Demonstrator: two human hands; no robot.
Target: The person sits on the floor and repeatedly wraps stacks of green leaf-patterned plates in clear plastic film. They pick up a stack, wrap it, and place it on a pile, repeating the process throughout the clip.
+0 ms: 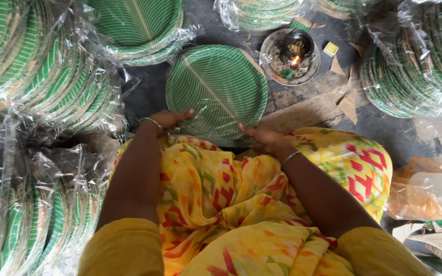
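While both forearms reach forward over a lap draped in yellow patterned cloth, the left hand and the right hand clasp the near rim of a stack of green leaf-print plates wrapped in clear film. The left hand's fingers curl over the stack's lower left edge with the thumb lying along the rim; the right hand's fingers press on the lower right edge, its wrist bent inward. Each wrist carries a thin bangle.

The stack rests on the dark floor just beyond the knees. Left of the stack, bagged bundles of like plates crowd close, leaving only a narrow strip of floor. Beyond the stack lies another wrapped bundle, nearly touching its far rim. Right of the stack sits a small metal dish with a burning flame, near but apart, with scraps of brown card on the floor below it. Farther right stands a further wrapped pile, well apart.

The plate's printed midrib runs from its upper left to lower right, so its long axis lies diagonally away from the person.
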